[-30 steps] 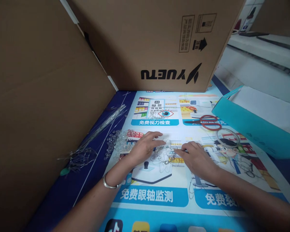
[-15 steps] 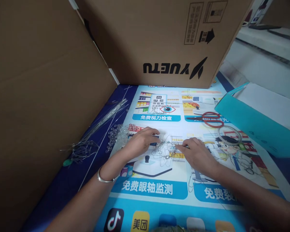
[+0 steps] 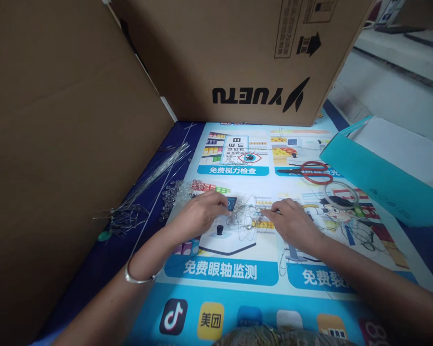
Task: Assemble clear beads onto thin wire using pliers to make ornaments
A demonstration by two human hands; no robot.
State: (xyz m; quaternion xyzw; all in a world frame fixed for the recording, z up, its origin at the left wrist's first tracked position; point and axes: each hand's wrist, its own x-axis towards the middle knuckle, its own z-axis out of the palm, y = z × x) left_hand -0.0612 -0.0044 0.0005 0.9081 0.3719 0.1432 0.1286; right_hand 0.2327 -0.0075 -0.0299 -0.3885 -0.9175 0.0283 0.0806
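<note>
A loose piece of thin bent wire with clear beads (image 3: pixel 248 218) lies between my hands, its loops spread like petals. My left hand (image 3: pixel 204 211) is at its left edge, thumb and fingertips closed in a pinch on the wire. From the other side, my right hand (image 3: pixel 292 221) pinches the wire at the right edge between thumb and forefinger. The fine wire at both fingertips is hard to make out. Beside my left hand sits a pile of clear beads (image 3: pixel 171 194), partly behind the wrist.
Red-handled scissors (image 3: pixel 315 173) and a wire coil (image 3: pixel 341 194) lie to the right, with tangled wire (image 3: pixel 368 240) nearer. A teal box (image 3: pixel 386 178) stands beyond. Left are a bundle of wires (image 3: pixel 159 170) and a wire frame (image 3: pixel 128 218). Cardboard (image 3: pixel 252 57) walls the back and left.
My left hand has shifted slightly left, and its thumb and forefinger, apart before, have come together at the wire piece. My right hand keeps its pinch. The camera view has tilted slightly.
</note>
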